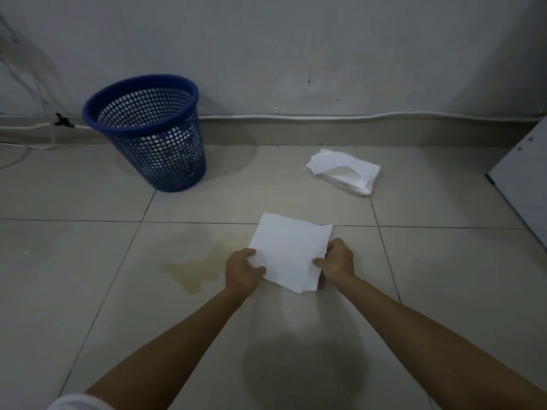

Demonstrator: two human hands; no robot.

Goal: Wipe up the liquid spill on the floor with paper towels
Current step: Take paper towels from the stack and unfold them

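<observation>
Left hand: the left hand (244,269) pinches the near left edge of the paper towel (288,251), thumb on top, the other fingers under the sheet.
Right hand: the right hand (337,260) pinches the near right edge of the same sheet in the same way.
Paper towel: one white sheet, spread flat between both hands and looking dry and clean; its far edge points to 12 o'clock. I cannot tell if it touches the floor (88,261) or is just above it.
Spill: the yellowish spill (195,269) lies on the tile at about 9 o'clock from the sheet, just beside the left hand. Its right part may go under the sheet; this is hidden.
Spare towels: a pack of paper towels (344,170) lies well apart at about 1 o'clock from the hands, near the wall.
Bin: a blue basket (148,131) stands at about 11 o'clock, against the wall.
Done: a sheet is taken and opened, I judge.
Left: almost everything. The puddle seems complete and wet, so the pressing, the wiping and the throwing away are not yet done.
</observation>
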